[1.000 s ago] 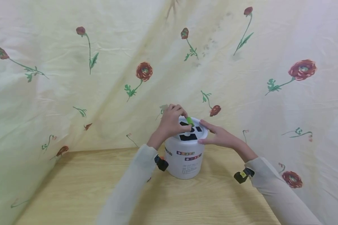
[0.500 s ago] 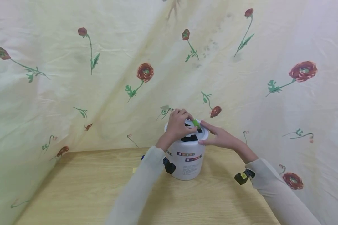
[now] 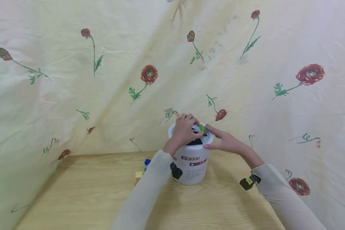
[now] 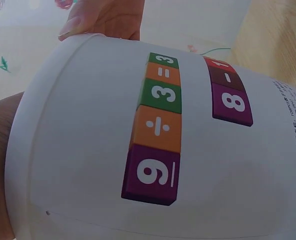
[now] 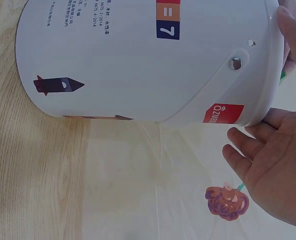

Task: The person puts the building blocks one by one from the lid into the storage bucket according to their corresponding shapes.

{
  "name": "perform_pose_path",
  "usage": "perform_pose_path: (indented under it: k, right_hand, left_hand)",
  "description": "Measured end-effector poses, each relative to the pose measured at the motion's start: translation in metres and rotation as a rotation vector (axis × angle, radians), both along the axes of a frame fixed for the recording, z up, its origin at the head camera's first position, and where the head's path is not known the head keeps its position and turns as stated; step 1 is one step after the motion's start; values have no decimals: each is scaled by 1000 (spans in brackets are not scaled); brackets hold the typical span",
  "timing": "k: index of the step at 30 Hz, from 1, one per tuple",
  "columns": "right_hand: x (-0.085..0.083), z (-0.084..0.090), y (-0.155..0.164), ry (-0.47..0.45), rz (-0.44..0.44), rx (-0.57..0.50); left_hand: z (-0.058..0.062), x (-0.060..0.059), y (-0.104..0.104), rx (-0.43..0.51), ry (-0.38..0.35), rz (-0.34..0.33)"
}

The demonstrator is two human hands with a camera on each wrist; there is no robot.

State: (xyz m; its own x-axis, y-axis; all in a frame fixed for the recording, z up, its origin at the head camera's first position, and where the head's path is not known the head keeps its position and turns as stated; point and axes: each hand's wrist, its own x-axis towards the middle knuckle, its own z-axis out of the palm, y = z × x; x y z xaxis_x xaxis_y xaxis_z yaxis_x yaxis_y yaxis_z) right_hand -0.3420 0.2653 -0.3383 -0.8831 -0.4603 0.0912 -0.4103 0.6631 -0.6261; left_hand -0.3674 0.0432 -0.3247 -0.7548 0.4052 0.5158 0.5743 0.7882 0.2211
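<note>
A white bucket (image 3: 191,174) printed with number tiles stands upright on the table, its top showing black cut-out shapes (image 3: 195,142). My left hand (image 3: 185,130) is over that top and pinches a small green block (image 3: 202,128) between thumb and fingers, near the right side of the rim. From the right, my right hand (image 3: 226,141) rests on the rim with thumb and fingers spread. In the right wrist view the right hand (image 5: 283,162) has its fingertips against the rim, the lower fingers loosely bent beside the bucket. The block's lower end is hidden.
Left of the bucket, a blue piece (image 3: 147,162) and a yellow block (image 3: 139,174) with something orange below it lie on the wooden table (image 3: 83,188), partly behind the left sleeve. A flower-printed cloth (image 3: 109,80) hangs behind the bucket and at both sides.
The left hand has moved right and slightly towards me with the green block, from mid-top to near the right rim. Blue and yellow pieces have come into sight. The right hand stays on the rim.
</note>
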Motion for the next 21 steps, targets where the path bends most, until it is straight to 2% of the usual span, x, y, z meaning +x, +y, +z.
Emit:
perform_pose_path:
  k: [4,13,21]
  right_hand:
    - [0,-1,1,-2,-1,4]
    - [0,0,-1,-2,-2,2]
    - [4,1,-2,-6,-3,-12]
  left_hand:
    - [0,1,0,-15,-5,-6]
    - [-6,0,-1,-60,42,-25]
    - [-9,0,4,-139,56,3]
